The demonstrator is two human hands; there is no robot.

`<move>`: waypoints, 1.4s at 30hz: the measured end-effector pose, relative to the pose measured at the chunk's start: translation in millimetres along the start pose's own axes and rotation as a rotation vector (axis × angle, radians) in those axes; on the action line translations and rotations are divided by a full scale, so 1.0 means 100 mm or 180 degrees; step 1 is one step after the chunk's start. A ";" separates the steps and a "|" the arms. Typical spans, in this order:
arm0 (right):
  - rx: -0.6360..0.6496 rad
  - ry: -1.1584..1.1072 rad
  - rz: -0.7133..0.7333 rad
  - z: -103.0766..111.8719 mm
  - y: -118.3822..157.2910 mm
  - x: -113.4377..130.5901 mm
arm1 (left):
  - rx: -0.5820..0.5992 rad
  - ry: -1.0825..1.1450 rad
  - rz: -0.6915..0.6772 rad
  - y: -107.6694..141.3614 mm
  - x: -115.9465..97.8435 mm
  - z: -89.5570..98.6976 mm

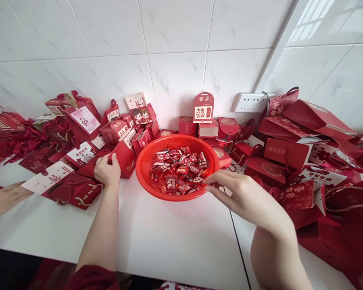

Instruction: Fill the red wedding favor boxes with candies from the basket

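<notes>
At the far left edge of the scene, another person's hand (9, 199) touches or nearly touches a white card flap (50, 177), with a heap of red gift boxes (44, 139) spread behind it on the white surface (166, 237). Right of these, the person's left hand (108, 169) is curled narrow around the left side of a red box (125, 158), which stands just left of the basket. That grip seems best kept light and low on the wall, since thin card creases easily, with the thumb clear of the mouth and the box close to the rim to shorten the reach. In the middle sits the red plastic basket (144, 171), holding a loose pile of wrapped sweets (181, 167); behind it an arch-topped box (203, 106) stands upright near the tiled wall. At the basket's right rim hangs the right hand (242, 193), thumb and fingers close together; whether anything is between them cannot be told. A pinch from the top of the pile would likely disturb it less than digging, and a wrist lifted over the rim should avoid nudging the basket. Farther right, more red boxes (274, 151) lie stacked, below a power strip (251, 102) on the wall.
</notes>
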State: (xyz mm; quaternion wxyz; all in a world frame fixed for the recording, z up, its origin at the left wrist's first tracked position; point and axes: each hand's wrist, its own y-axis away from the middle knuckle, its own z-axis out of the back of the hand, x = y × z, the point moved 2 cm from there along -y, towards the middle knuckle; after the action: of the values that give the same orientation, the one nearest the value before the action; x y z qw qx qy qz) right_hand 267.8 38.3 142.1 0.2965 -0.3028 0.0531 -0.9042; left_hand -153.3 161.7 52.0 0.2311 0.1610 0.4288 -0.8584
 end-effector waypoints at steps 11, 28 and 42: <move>-0.0137 -0.0025 -0.0248 0.12 0.09 -0.11 | -0.0124 0.0213 -0.0449 -0.13 -0.26 0.29; -0.0653 0.0118 -0.0817 0.30 0.18 -0.31 | 0.1515 0.0078 -0.0995 -1.25 -2.06 -0.80; -0.0581 0.0268 -0.0910 0.27 0.08 -0.46 | 0.0525 0.0679 -0.0699 -1.43 -1.51 -0.68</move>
State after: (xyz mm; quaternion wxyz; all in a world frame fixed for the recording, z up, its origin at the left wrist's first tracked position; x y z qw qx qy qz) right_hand 317.0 59.9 138.3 0.1337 -0.2948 0.1038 -0.9405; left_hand -97.4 331.0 178.8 0.0751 0.2218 0.3940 -0.8888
